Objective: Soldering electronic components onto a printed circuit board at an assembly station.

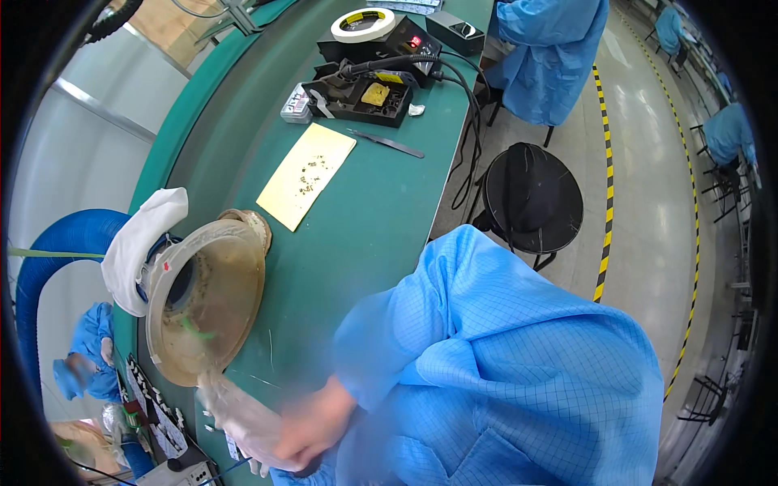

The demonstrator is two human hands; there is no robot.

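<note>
My left hand [239,417] wears a white glove, blurred by motion. It stretches toward the lower rim of a round clear hood [243,312], and its fingers look extended, though individual fingers are hard to make out. My bare right hand [318,425] is closed at the left wrist, gripping the glove near its cuff. Both sleeves are blue gridded work cloth. The hood stands tilted on the green bench [356,219], with a white cloth [146,243] around its back and a blue hose [77,227] behind.
Farther along lie a yellow sheet [306,174] with small parts, tweezers [387,143], a soldering-iron holder [365,95] and a soldering station [397,44] topped with a tape roll [362,25]. A black stool [532,198] stands right of the bench; a co-worker in blue [547,49] is beyond it.
</note>
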